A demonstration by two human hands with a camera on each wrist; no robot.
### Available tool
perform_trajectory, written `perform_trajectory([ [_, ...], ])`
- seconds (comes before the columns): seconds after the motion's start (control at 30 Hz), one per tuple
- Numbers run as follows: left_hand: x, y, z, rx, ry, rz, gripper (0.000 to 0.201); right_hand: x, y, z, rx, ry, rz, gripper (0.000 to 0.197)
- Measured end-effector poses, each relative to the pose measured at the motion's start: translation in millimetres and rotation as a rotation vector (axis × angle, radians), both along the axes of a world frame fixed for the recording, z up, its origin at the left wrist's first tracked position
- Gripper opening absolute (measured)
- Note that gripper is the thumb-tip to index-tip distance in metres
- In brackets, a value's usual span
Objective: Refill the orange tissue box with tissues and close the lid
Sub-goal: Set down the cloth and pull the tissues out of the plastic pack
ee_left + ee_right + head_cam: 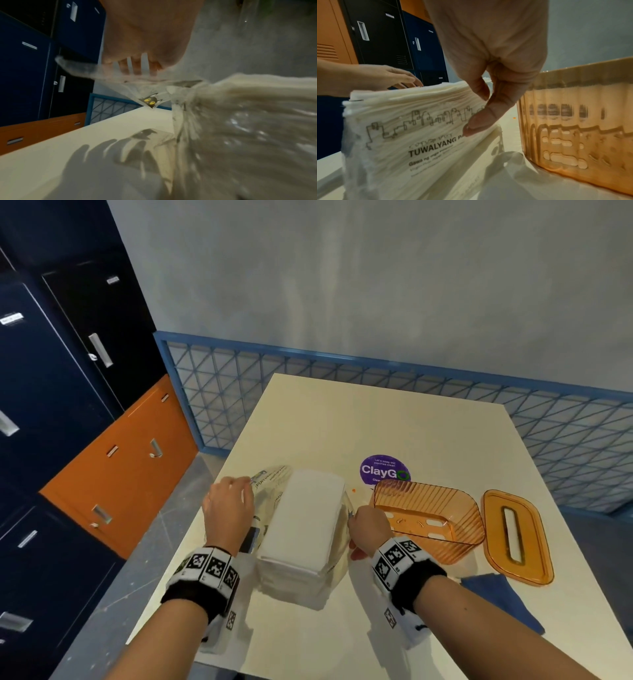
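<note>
A thick stack of white tissues (305, 525) lies on the table in a torn-open clear plastic wrapper (270, 484). My left hand (245, 482) pinches the wrapper's far left flap and holds it away from the stack. On the stack's right side, my right hand (352, 517) pinches the wrapper between thumb and forefinger (479, 121), over the printed film (419, 142). The orange tissue box (428, 518) stands open and empty just right of my right hand. Its orange lid (517, 535), with a long slot, lies flat further right.
A blue cloth (503, 597) lies near the table's front right edge. A purple round sticker (383, 470) sits on the cream table (342, 412) behind the box. Dark blue and orange lockers (102, 440) stand to the left, and a blue mesh fence (411, 381) runs behind.
</note>
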State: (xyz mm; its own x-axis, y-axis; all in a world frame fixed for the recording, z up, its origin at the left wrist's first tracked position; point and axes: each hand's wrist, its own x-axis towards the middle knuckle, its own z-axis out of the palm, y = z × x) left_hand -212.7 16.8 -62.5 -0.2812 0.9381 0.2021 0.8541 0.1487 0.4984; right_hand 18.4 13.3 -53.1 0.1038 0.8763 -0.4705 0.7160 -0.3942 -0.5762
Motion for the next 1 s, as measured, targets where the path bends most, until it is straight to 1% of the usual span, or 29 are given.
perform_trajectory([
  [0.1,3.6,-8.9,-8.8,-0.223,-0.127,-0.033,0.036,-0.1,-1.9,11.8,0.040,-0.002,0.050,0.024],
  [0.13,5.2,-10.3,-8.6,-0.236,-0.139,-0.028,0.037,2.2,-3.5,19.4,0.033,0.031,0.040,0.021],
  [0.17,8.3,-10.9,-7.3,-0.204,-0.104,-0.025,0.038,7.3,-3.7,26.3,0.057,0.066,0.032,0.020],
  [0.2,14.7,-11.4,-4.1,-0.137,-0.033,-0.031,0.037,15.1,-5.0,34.0,0.088,0.071,0.016,0.020],
  [0.23,24.9,-12.2,0.3,-0.062,0.046,-0.061,0.036,26.2,-5.2,40.0,0.152,0.025,0.006,0.021],
  [0.27,39.4,-14.3,4.4,0.006,0.115,-0.115,0.034,40.5,-4.8,45.9,0.220,-0.060,-0.002,0.023],
  [0.33,73.2,-22.4,12.0,0.072,0.218,-0.228,0.032,74.1,-6.0,53.5,0.318,-0.251,-0.019,0.025],
  [0.37,90.2,-26.3,15.3,0.040,0.243,-0.259,0.031,90.9,-8.2,54.6,0.334,-0.331,-0.039,0.025],
  [0.4,105.5,-29.0,17.2,-0.042,0.256,-0.261,0.032,107.0,-11.4,53.2,0.335,-0.401,-0.066,0.025],
  [0.43,116.9,-29.9,17.7,-0.138,0.276,-0.236,0.037,122.7,-14.1,50.3,0.345,-0.461,-0.085,0.027],
  [0.5,129.6,-29.4,15.5,-0.249,0.328,-0.175,0.049,147.7,-18.8,43.1,0.295,-0.522,-0.152,0.034],
  [0.57,134.6,-28.7,13.4,-0.266,0.342,-0.133,0.052,165.5,-18.0,31.5,0.191,-0.476,-0.214,0.035],
  [0.6,135.7,-28.2,11.4,-0.266,0.355,-0.122,0.050,171.4,-17.5,24.5,0.142,-0.423,-0.222,0.034],
  [0.67,135.5,-27.7,10.3,-0.291,0.371,-0.118,0.045,177.1,-16.9,12.7,0.034,-0.377,-0.204,0.032],
  [0.77,133.6,-26.1,12.8,-0.294,0.326,-0.109,0.040,183.2,-17.2,-1.3,0.071,-0.269,-0.231,0.030],
  [0.9,132.9,-25.2,17.0,-0.269,0.210,-0.086,0.036,178.3,-24.3,-6.4,0.116,-0.225,-0.231,0.027],
  [1.0,135.5,-25.6,18.9,-0.302,0.234,-0.091,0.027,171.8,-28.6,-7.6,0.123,-0.227,-0.201,0.027],
])
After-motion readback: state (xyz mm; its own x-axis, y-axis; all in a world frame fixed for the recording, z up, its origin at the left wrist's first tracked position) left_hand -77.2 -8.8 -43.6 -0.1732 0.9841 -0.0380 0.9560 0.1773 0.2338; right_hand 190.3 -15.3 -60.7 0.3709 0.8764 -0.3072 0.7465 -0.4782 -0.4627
